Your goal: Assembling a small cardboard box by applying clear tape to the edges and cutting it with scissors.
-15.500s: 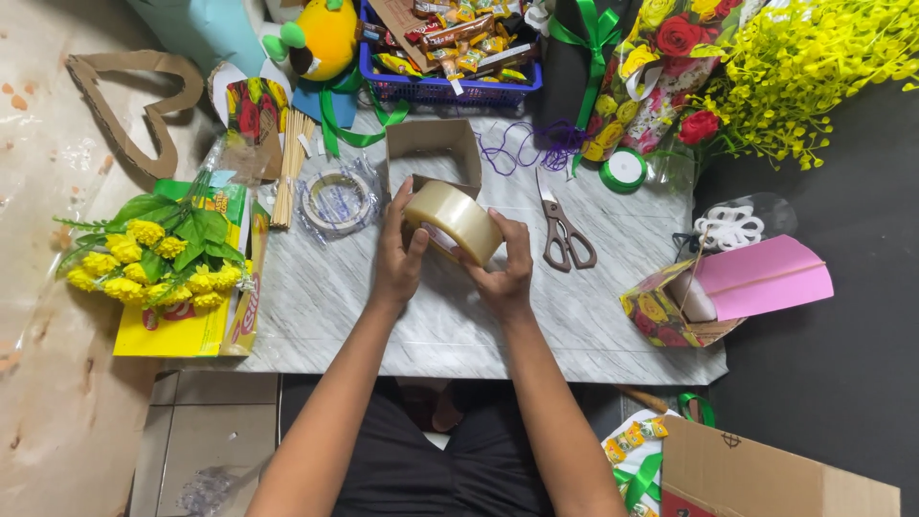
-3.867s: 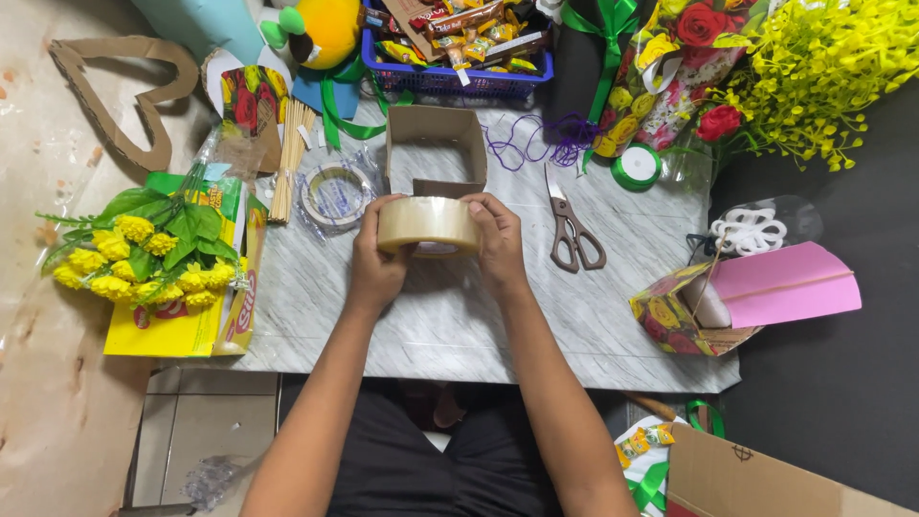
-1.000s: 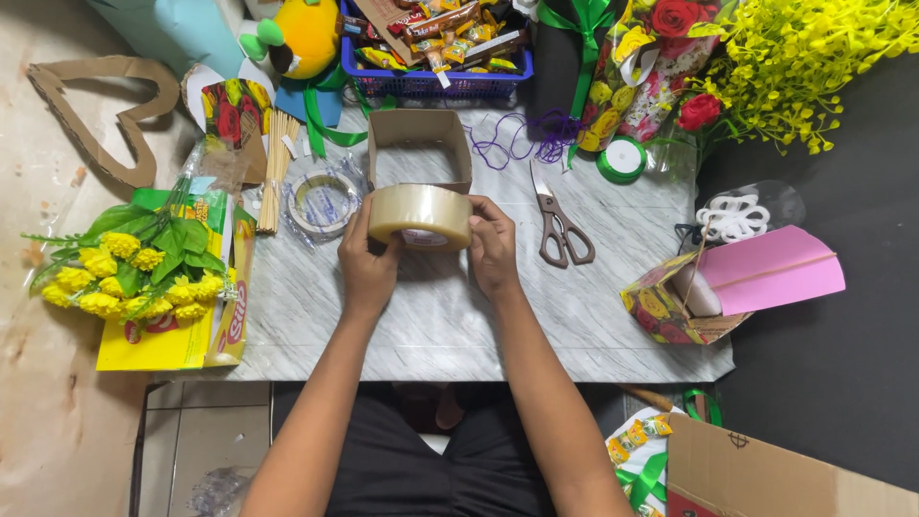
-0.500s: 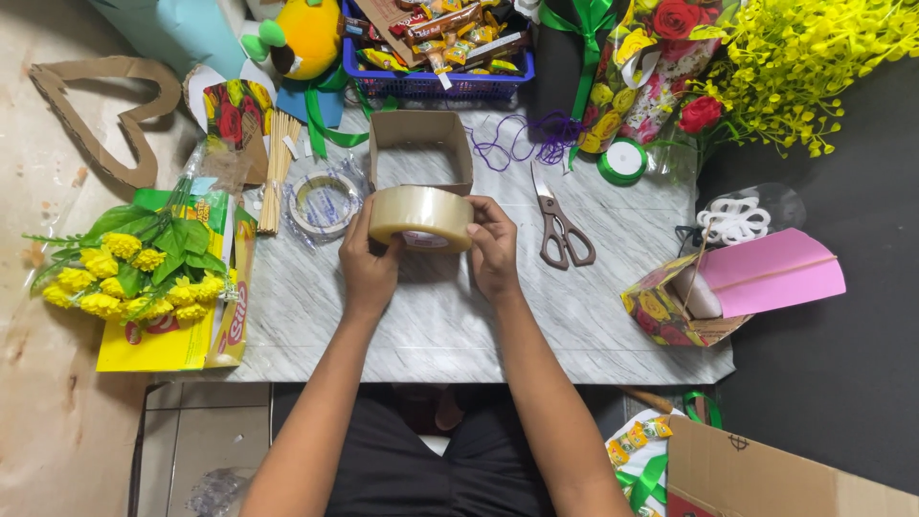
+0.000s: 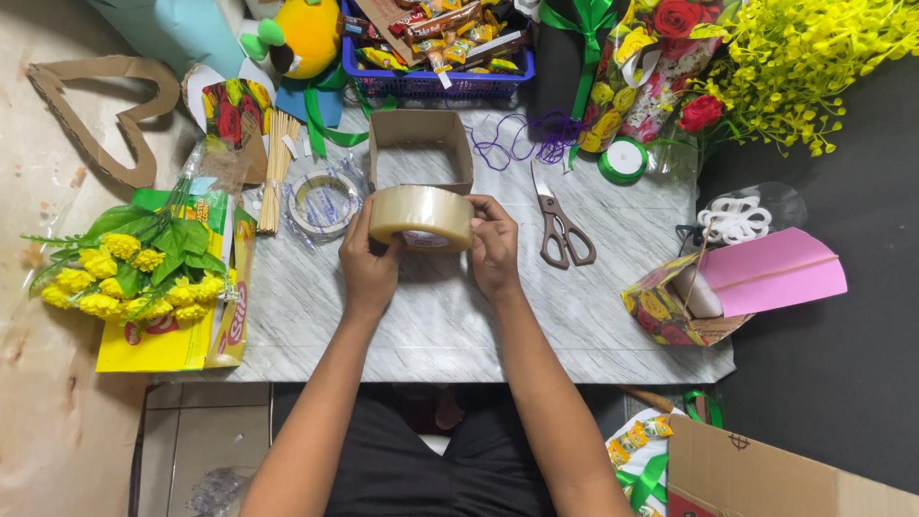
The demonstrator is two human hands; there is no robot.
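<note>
we held a tape roll (image 5: 421,216) over the tabletop (image 5: 613,316).
our left hand (image 5: 370,260) and right hand (image 5: 495,247) gripped its two sides, fingers curled around it, just in front of the box (image 5: 419,148) by the back edge, scissors (image 5: 562,229) to its right.

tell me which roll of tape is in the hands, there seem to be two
The big tan roll of packing tape, gripped between the left hand and right hand. The other roll lies flat on the table, wrapped in clear plastic.

Grey-white marbled stone worktop (image 5: 574,316). Lying on it: brown open cardboard box (image 5: 420,148), brown-handled steel scissors (image 5: 562,230), bundle of thin wooden sticks (image 5: 273,170), green ribbon spool (image 5: 623,160), tangled purple string (image 5: 522,144), yellow flat packet (image 5: 172,340) at left edge.
</note>
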